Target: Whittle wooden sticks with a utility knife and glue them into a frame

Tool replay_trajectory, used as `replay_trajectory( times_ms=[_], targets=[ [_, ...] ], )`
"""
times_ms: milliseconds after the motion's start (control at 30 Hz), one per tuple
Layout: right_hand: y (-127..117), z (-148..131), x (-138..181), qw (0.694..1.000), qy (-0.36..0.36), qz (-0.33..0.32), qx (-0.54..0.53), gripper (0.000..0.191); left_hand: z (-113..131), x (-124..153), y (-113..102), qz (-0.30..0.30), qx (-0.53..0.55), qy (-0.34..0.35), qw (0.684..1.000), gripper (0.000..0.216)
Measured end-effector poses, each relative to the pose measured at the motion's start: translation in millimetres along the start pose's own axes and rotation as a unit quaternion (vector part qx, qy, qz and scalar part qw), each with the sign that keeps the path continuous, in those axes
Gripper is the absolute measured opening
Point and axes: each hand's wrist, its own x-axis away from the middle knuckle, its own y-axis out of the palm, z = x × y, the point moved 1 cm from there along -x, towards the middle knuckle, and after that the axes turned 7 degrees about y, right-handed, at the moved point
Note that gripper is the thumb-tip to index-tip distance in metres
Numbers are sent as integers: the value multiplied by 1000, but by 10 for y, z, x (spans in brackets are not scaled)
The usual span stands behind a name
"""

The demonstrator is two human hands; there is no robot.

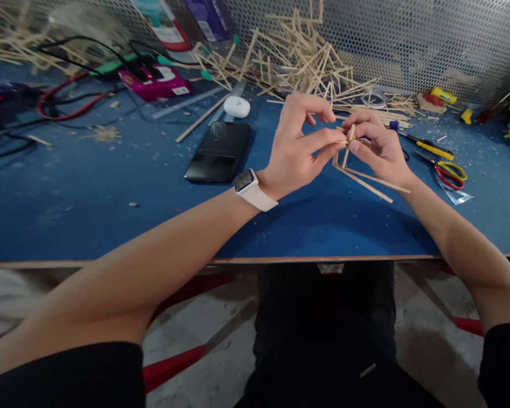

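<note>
Thumb and index finger of my left hand [297, 150] are pinched on a short thin wooden stick [342, 142]. Its other end meets a small frame of wooden sticks [369, 186], which my right hand [380, 146] grips between thumb and fingers. Two long sticks of this frame stick out toward me and to the right, below the right hand. Shorter sticks stand up at its far end, partly hidden by the fingers. Both hands hold the work just above the blue table [289, 226].
Behind the hands lies a heap of loose wooden sticks [310, 56]. A black phone [219, 152] and white earbud case [237, 106] rest left of my left hand. Scissors [450, 173] and yellow-handled cutters [433, 148] lie right. A magenta power block [155, 84] has cables attached.
</note>
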Motion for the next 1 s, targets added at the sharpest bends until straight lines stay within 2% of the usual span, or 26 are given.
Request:
replay_trajectory(
  times_ms=[67,200,267,600,800,1000],
  targets=[
    [-21,13,-14,1000,2,-2,-6,59,-4,-22,-26,-3,-8,11,1000,32],
    [-31,44,-16,1000,-9,-5,-12,61,-46,-21,-60,-61,21,-75,995,44],
    [-27,56,-4,1000,-15,-9,-16,61,-64,-5,-63,-69,30,-90,993,48],
    [32,64,6,999,18,3,-50,58,-47,-22,-67,-78,34,-80,993,38],
    [61,82,-14,997,11,5,-79,56,16,-40,-74,-80,36,-97,991,33],
    [41,92,-31,998,-7,-5,-70,53,33,3,0,-62,38,-65,995,31]
  ],
)
